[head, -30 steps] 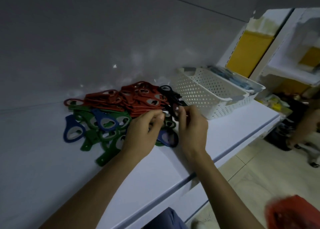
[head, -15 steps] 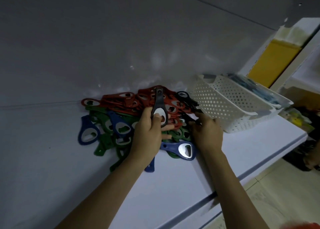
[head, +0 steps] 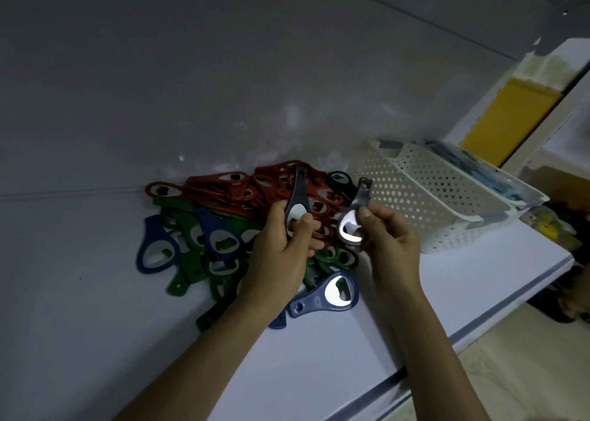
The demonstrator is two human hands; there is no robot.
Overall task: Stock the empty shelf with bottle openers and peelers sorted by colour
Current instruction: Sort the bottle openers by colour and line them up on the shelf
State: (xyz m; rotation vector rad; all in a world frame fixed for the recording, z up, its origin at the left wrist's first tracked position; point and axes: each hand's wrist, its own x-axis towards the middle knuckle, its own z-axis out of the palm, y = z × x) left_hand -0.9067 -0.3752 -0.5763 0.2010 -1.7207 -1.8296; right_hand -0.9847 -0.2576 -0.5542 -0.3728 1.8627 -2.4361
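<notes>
- While the heap of bottle openers (head: 242, 226) lies against the back wall of the white shelf (head: 335, 372), two black ones are lifted clear of it — one in each hand.
- The left hand (head: 281, 254) is closed around a black opener (head: 297, 203), thumb pressed on its metal head, the handle standing upright above the fingers.
- The right hand (head: 391, 245) pinches a second black opener (head: 352, 226) between thumb and fingers at its head; the shiny metal ring faces the camera and the handle tilts up toward the basket.
- The two held openers are near each other but apart, both just above the middle of the heap.
- Within the heap, red openers (head: 236, 186) sit at the back, green openers (head: 191, 261) in front of them, and a blue opener (head: 156, 248) lies at the left edge.
- Another blue opener (head: 325, 296) lies flat at the front, just beside the left wrist, metal head to the right.
- One more black opener (head: 340, 179) rests at the heap's rear right.
- A white perforated basket (head: 424, 203) stands just to the right of the heap, tipped slightly — its contents are too blurred to identify.
</notes>
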